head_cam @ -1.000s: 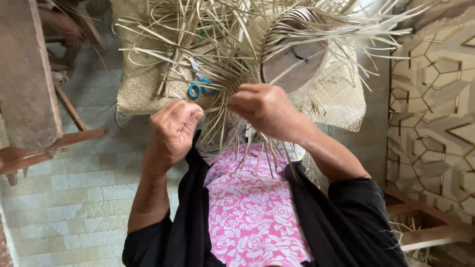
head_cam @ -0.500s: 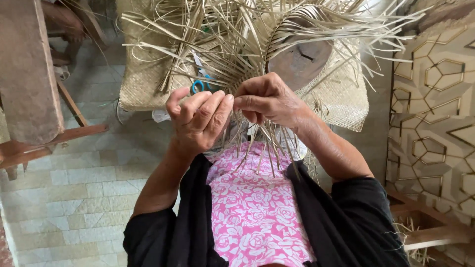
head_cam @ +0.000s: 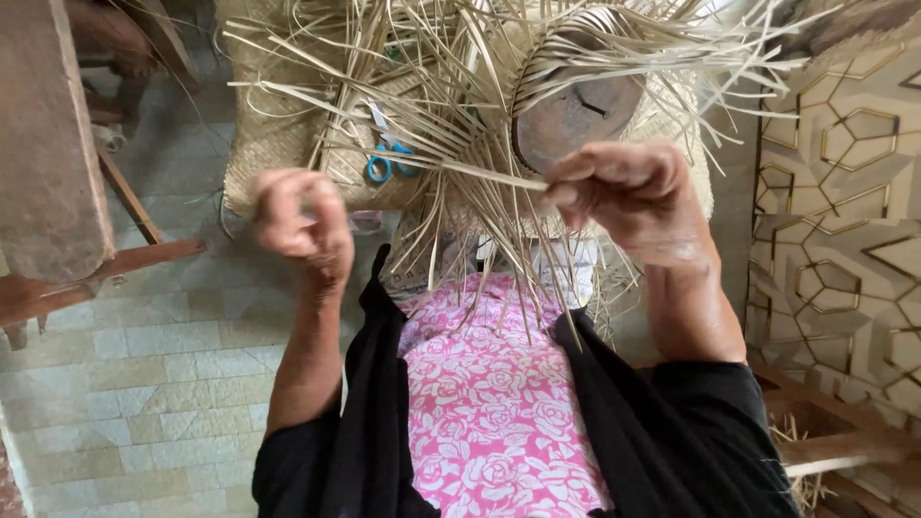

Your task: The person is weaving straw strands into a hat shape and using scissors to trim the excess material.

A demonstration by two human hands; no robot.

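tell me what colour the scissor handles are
Blue; the scissors lie among the straw strips, seen in the head view.

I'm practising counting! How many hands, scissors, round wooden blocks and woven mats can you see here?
Hands: 2, the left hand and the right hand
Blue-handled scissors: 1
Round wooden block: 1
Woven mat: 1
Total: 5
The loose straw strips are too many and too tangled to count.
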